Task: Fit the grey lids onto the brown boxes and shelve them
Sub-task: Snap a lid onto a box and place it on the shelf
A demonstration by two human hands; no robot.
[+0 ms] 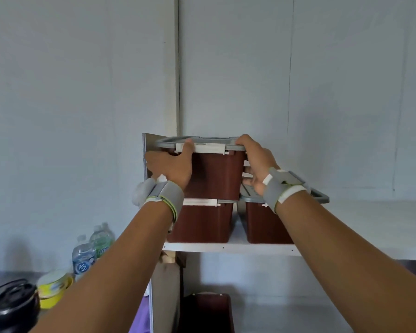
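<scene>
- At the bottom left, a glossy black rounded object (15, 306) is cut by the frame edge. You cannot tell what it is.
- Just beside it stands a round yellow tub (54, 288) with a pale lid and a blurred label. Behind it are clear plastic water bottles (83, 258).
- Your left hand (171, 164) grasps the left end of the upper brown box (216, 174). The thumb is up on the lid's rim and the fingers wrap the left wall, their tips out of sight.
- That box is smooth brown plastic with tapering walls. It wears its grey lid (202, 140), with a white latch (209, 148) along the front edge.
- It sits stacked on the lower left box (202, 222), whose lid it mostly covers.
- Your right hand (257, 162) clasps the upper box's right end, thumb on the lid's corner and fingers curled against the side wall.
- Your right wrist hides part of the lower right box (264, 224), which is lidded and stands on the flat white shelf (226, 247).
- Below the shelf, a further brown box (207, 311) is cut off by the frame's lower edge.
</scene>
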